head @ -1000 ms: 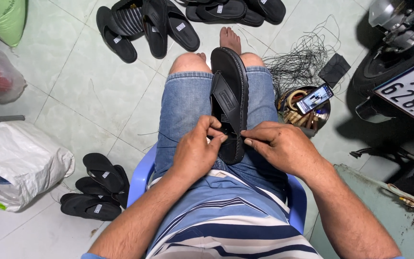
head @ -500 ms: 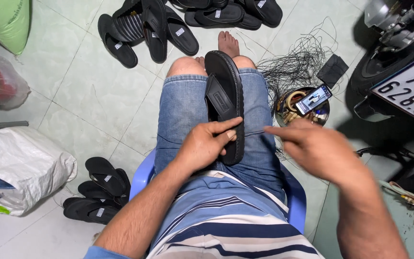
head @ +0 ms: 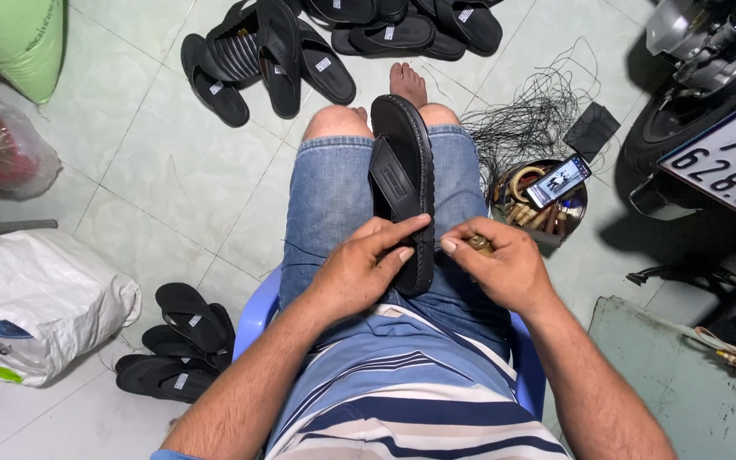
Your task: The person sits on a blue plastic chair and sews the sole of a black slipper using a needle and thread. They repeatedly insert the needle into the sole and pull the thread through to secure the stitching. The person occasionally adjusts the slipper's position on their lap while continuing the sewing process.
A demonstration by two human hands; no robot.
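Black rubber sandal (head: 406, 183) held on the lap.
Left hand (head: 359, 273) clamps its heel end in a pressed grip; right hand (head: 500, 264) pinches a small brass-coloured tool (head: 479, 245) beside the sole edge.

Home sandal workshop: sandal piles (head: 300, 51), thread tangle (head: 530, 119).

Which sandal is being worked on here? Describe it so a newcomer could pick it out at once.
Start at the blue plastic chair and the denim-covered lap. The black sandal lies lengthwise on the thigh, under the left hand. It alone is off the floor; the others lie in piles on the tiles.
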